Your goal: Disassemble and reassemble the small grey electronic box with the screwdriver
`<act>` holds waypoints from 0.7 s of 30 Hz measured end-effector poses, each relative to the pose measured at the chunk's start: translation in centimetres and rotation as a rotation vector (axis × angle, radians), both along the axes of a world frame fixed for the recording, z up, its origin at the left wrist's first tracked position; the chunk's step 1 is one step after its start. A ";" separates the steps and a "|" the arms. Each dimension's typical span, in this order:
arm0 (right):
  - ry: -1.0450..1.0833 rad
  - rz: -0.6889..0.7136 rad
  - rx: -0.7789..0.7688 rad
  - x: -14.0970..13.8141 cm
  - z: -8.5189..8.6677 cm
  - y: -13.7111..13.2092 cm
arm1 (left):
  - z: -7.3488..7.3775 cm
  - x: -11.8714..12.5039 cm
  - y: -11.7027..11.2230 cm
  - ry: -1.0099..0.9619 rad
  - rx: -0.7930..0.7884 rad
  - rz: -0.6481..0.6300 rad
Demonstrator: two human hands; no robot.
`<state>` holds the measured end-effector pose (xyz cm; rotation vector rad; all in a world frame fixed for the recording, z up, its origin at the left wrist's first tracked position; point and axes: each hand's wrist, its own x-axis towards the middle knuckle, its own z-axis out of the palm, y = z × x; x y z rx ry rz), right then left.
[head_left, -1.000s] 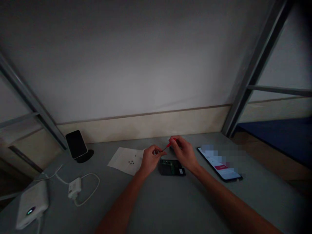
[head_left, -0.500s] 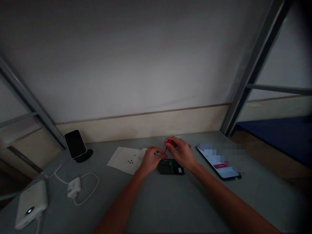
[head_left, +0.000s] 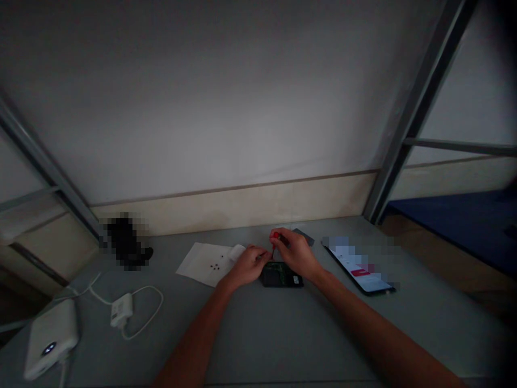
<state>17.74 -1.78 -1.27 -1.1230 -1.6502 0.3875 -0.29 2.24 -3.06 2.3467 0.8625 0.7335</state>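
A small dark device with an exposed green circuit board (head_left: 281, 275) lies on the grey table (head_left: 258, 334). My right hand (head_left: 297, 255) is closed round a small red-handled screwdriver (head_left: 274, 243), held nearly upright with its tip down at the device's far left corner. My left hand (head_left: 246, 264) rests at the device's left edge, fingers curled and pinched beside the screwdriver tip. What the left fingers hold, if anything, is too small to see.
A white paper sheet (head_left: 204, 261) with several tiny dark screws lies left of my hands. A lit phone (head_left: 359, 269) lies to the right. A dark object on a stand (head_left: 127, 242), a white charger with cable (head_left: 121, 311) and a white power bank (head_left: 50, 339) sit at left.
The screwdriver has swung from slanted above the device to nearly upright with its tip on it. Both hands have drawn closer over the device's left corner.
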 end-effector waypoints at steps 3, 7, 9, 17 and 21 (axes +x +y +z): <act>-0.002 -0.023 0.002 0.2 0.2 0.0 | 0.0 -0.1 -0.2 -0.019 -0.006 0.025; 0.032 0.067 -0.037 0.3 0.6 -0.3 | 0.5 -0.3 -0.4 -0.064 -0.064 0.035; 0.017 0.148 -0.073 0.1 0.6 -0.5 | 0.9 -0.4 -0.6 -0.051 -0.125 0.013; -0.035 0.261 -0.126 -0.3 0.8 -0.8 | 1.9 -1.2 -0.6 -0.040 -0.168 -0.025; -0.184 0.275 -0.149 0.4 1.2 -1.1 | 2.0 -1.7 -0.4 -0.012 -0.218 -0.038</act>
